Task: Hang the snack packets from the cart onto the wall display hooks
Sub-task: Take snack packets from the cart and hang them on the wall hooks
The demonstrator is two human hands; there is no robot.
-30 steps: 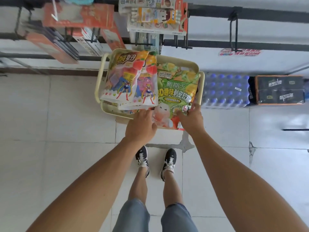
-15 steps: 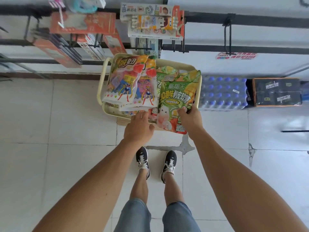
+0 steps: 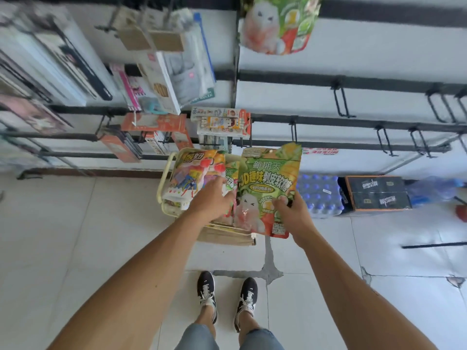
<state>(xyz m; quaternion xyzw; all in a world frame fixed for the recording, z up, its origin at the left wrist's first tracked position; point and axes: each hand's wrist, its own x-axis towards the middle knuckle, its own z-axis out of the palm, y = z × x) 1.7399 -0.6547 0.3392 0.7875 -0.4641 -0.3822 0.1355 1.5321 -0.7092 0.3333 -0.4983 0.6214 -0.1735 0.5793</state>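
Head view: the right hand pinches the lower right edge of a green gummy-candy packet, thumb on its printed face and fingers behind, holding it upright just above the near right corner of the cream cart. The left hand reaches into the cart with fingers curled over the tops of the packets standing there; whether it actually grips one cannot be told, since the fingertips are hidden among the bags. Left of that hand, in the cart, stands a stack of pink cartoon-print packets. More green packets sit in the cart between the pink stack and the lifted one.

Above the cart, the wall carries dark rails with wire hooks. One matching green packet already hangs high above the cart, near the top edge of the view. Empty display hooks stand up and to the right of the cart, and a closer one lies almost directly above the lifted packet.

Risks, as I judge them: the packet is held low by one edge, so its top may flop and the hang-hole miss the hook tip. The left hand rummaging could also tip the pink stack out over the cart rim.
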